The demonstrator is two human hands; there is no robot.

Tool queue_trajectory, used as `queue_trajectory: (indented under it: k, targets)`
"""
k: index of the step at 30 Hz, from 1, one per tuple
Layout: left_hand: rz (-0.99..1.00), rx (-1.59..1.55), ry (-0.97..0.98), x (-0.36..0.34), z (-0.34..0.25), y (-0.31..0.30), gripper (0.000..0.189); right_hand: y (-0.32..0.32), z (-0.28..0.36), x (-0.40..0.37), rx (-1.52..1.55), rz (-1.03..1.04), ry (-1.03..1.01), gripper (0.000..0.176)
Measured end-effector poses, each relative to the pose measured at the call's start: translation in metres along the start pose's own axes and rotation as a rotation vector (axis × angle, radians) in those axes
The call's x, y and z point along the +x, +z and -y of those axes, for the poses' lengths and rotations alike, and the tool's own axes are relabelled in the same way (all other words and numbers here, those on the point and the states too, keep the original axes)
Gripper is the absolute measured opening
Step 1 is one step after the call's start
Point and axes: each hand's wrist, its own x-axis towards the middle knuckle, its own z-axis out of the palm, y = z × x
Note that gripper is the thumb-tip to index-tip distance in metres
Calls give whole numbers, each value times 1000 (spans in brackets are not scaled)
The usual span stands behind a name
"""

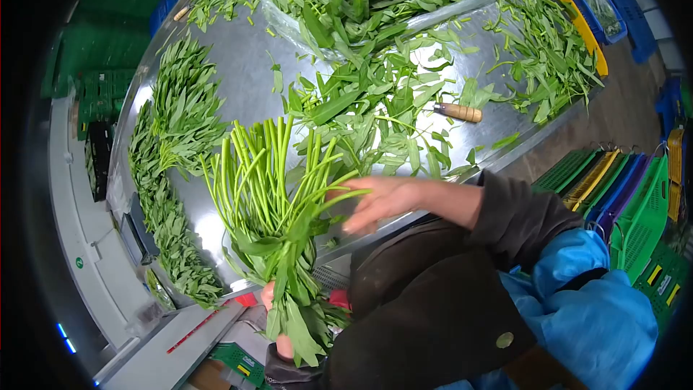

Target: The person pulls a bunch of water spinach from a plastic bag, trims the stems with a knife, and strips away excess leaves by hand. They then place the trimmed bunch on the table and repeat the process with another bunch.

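1. Bright metal desk [242, 65] fills my head view, wet-looking in patches and strewn with greens
2. My left hand [270, 297] looks clamped round the leafy bundle [290, 253], though leaves hide most of that grip; the bundle is at the desk's near edge, cut stems pointing away from me, leaves towards my body
3. My right hand [379, 202] has its fingers spread, by the bundle's outer stems; I cannot tell how firmly it touches them
4. I judge the bundle light, its stems crisp enough to snap, its leaves soft, easily bruised and perhaps slippery; I'd hold it where the stems gather, without squeezing
5. Beyond lie loose leaves [408, 119], a wooden-handled tool [460, 112] and a plastic-lined heap [375, 0]; more greens [180, 94] line the left edge
6. Farther right I see a row of coloured crates [639, 202] and brown floor [617, 112]
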Motion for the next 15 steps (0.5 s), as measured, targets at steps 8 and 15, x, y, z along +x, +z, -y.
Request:
queue_trajectory:
  k: [8,15]
  targets:
    - [-5,-24,-19,-2,-2,-6,35,-57,35,-3,515,-362,-243,26]
    - [-5,-52,-32,-4,-4,-15,37,-87,45,-14,-1229,-987,-31,41]
